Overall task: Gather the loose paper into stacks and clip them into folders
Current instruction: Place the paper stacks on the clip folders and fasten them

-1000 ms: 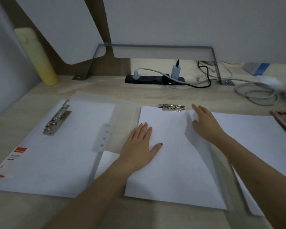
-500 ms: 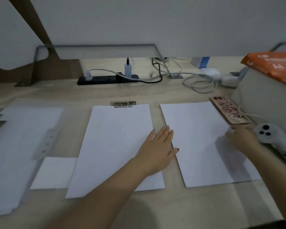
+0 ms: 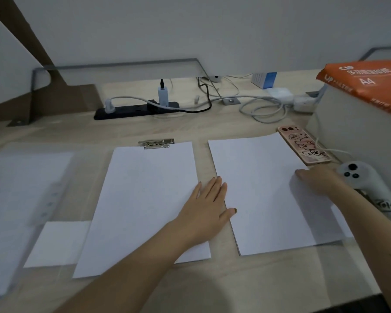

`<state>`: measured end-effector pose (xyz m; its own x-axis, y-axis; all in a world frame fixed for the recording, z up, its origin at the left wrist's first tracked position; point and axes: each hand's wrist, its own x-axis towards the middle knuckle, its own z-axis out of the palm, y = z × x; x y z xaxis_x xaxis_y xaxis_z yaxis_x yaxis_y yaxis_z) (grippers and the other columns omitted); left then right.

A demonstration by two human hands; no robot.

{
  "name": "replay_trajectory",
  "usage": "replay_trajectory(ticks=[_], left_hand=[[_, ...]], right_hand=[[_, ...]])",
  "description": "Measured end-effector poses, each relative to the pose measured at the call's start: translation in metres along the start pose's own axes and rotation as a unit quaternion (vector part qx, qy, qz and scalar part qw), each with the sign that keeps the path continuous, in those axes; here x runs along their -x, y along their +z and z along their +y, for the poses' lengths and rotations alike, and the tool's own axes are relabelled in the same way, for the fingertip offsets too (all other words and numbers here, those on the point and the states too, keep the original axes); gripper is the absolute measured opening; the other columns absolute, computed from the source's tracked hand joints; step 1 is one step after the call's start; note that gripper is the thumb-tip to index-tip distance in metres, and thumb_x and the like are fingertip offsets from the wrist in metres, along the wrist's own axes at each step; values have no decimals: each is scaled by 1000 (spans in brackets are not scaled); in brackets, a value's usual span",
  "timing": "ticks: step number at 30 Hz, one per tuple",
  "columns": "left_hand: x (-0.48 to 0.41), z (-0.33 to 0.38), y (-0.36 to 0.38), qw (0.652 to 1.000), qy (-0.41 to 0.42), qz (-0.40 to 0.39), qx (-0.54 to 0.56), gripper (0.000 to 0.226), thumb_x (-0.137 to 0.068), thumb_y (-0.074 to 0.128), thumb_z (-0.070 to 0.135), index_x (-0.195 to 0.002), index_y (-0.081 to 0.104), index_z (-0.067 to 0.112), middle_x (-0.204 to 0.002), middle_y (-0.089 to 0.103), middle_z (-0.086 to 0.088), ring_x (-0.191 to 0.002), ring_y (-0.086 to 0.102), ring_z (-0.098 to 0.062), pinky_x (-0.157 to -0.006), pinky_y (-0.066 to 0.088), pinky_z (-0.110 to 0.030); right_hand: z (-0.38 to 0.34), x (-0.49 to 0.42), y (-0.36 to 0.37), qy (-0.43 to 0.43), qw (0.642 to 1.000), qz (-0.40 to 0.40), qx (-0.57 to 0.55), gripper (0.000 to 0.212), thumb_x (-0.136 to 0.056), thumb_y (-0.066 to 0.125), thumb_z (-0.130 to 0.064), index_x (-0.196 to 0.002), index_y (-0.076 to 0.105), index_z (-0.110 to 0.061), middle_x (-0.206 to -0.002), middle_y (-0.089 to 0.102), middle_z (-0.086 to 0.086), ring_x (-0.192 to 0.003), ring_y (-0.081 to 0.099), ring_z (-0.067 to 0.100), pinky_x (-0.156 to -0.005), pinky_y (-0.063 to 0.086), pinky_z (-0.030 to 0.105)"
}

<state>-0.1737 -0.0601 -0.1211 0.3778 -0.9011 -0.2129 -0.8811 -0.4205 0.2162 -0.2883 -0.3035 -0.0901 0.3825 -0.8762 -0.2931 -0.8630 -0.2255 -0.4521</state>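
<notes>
Two hands lie flat: my left hand (image 3: 207,208), fingers (image 3: 215,186) straight, pins the middle stack (image 3: 145,195); my right hand (image 3: 314,177), seemingly open and gripping nothing, rests on the right stack (image 3: 262,188) by the tabletop (image 3: 212,127)'s right edge. I'd slide that across slowly, edges squared.

Single head-worn wide view, forward and down, close over the desk (image 3: 212,129).

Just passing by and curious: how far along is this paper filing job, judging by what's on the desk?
Done, apparently: the left folder already holds paper under its translucent cover. In hand: the left hand presses the middle stack below the metal clip; the right hand touches the right stack. Left: that stack and the small sheet lie loose, unclipped.
</notes>
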Motion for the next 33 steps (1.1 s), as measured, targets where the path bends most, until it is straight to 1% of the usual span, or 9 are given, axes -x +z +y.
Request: replay_trajectory(ticks=[5, 8, 10, 13, 15, 19, 23, 26, 33], left_hand=[[-3, -2, 4, 999, -4, 2, 54, 64, -100, 21, 45, -150, -5, 15, -158, -16, 4, -144, -18, -8, -118, -12, -33], [-8, 3, -4, 965, -31, 83, 247, 53, -97, 39, 38, -144, 27, 16, -151, 26, 12, -141, 21, -7, -117, 16, -26], [-8, 8, -19, 876, -66, 134, 459, 33, -95, 49, 31, -126, 42, 20, -120, 48, 23, -113, 45, 7, -98, 35, -12], [-10, 6, -41, 705, -114, 109, 692, 44, -89, 58, 36, -127, 52, 15, -117, 64, 7, -104, 62, -9, -93, 50, -26], [-2, 0, -56, 634, -110, 122, 755, 32, -92, 56, 30, -119, 61, 13, -104, 70, -1, -84, 70, -12, -75, 58, -26], [21, -25, -76, 658, -116, 214, 712, 26, -94, 53, 23, -118, 62, 18, -102, 70, 1, -86, 68, -13, -77, 55, -28], [61, -70, -85, 689, -136, 257, 664, 19, -95, 51, 25, -112, 62, 25, -102, 70, 6, -90, 68, -11, -81, 55, -28], [98, -107, -88, 695, -157, 279, 644, 13, -95, 51, 23, -94, 62, 30, -85, 71, 12, -70, 70, -3, -62, 57, -18], [178, -184, -84, 673, -248, 281, 637, 16, -96, 47, 22, -98, 64, 20, -93, 68, 3, -81, 65, -13, -71, 50, -27]], right_hand=[[2, 12, -7, -100, 986, 55, -118, 26, -90, 47, -9, -113, 56, -2, -104, 60, 20, -81, 50, 28, -69, 37, 25], [-7, 30, -23, -149, 960, 65, -229, 16, -90, 47, -6, -99, 60, -3, -75, 57, 12, -63, 48, 23, -56, 38, 22], [-16, 44, -35, -166, 944, 73, -275, 10, -90, 49, -9, -88, 59, -11, -70, 55, 3, -65, 50, 22, -62, 38, 26], [-35, 66, -44, -175, 917, 60, -354, 14, -92, 51, -15, -81, 58, -22, -75, 58, -1, -66, 54, 17, -63, 42, 27], [-48, 79, -42, -176, 901, 37, -395, 9, -93, 49, -16, -91, 57, -20, -80, 60, -1, -68, 56, 16, -66, 46, 28], [-77, 94, -22, -189, 896, 18, -401, 8, -93, 49, -19, -95, 56, -17, -96, 63, 5, -84, 59, 22, -84, 48, 39], [-109, 107, 9, -188, 869, -97, -447, 10, -92, 51, -17, -88, 60, -17, -82, 67, 0, -74, 63, 17, -71, 49, 30], [-132, 126, 32, -238, 837, -231, -435, 15, -92, 50, -17, -98, 63, -17, -86, 74, -2, -75, 70, 14, -65, 52, 29], [-185, 167, 109, -245, 809, -357, -397, 28, -92, 50, -13, -114, 62, -25, -112, 71, -2, -105, 66, 25, -99, 46, 48]])
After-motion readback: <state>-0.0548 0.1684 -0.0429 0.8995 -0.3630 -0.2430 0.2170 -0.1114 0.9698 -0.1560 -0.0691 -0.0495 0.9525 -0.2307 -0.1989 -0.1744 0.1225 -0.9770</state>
